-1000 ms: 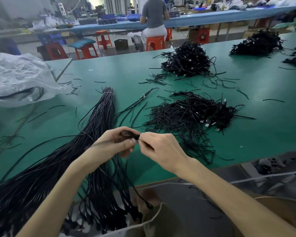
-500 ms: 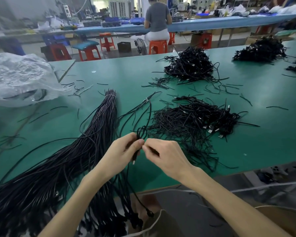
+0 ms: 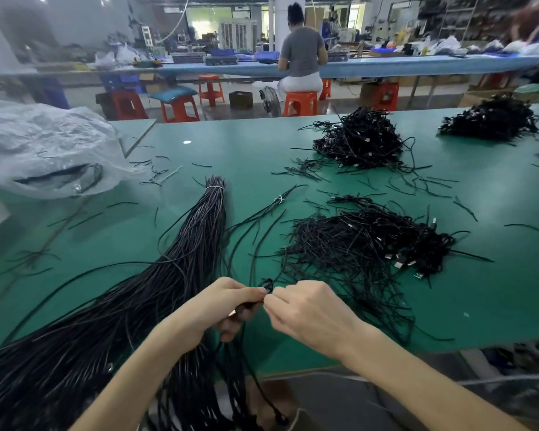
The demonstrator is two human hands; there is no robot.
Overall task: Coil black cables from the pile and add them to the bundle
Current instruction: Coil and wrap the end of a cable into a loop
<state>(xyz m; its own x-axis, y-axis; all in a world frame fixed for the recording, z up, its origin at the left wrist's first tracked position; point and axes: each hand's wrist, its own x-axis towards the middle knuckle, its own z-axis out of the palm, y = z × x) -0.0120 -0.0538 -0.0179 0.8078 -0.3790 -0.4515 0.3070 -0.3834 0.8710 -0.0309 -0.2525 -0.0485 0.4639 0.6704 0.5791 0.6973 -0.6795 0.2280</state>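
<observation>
**A:** Where's the cable (image 3: 269, 285)?

**B:** Between both hands, just above the table's (image 3: 249, 150) near edge. The left hand (image 3: 212, 309) has its fingers (image 3: 246, 293) curled round it. The right hand (image 3: 308, 312) pinches it at the same spot, and a small loop sticks up between them.

**A:** And the bundle (image 3: 175, 275)?

**B:** Left of the hands, tied near its far tip. It fans out toward the person and hangs over the near edge.

**A:** The pile (image 3: 364, 244)?

**B:** Just right of the hands, with stray strands reaching close to the edge.

**A:** Open room?

**B:** Bare green between the bundle and the bag (image 3: 44, 144) at the left, and more to the right of the pile. A far pile (image 3: 361, 141) sits well back.
</observation>
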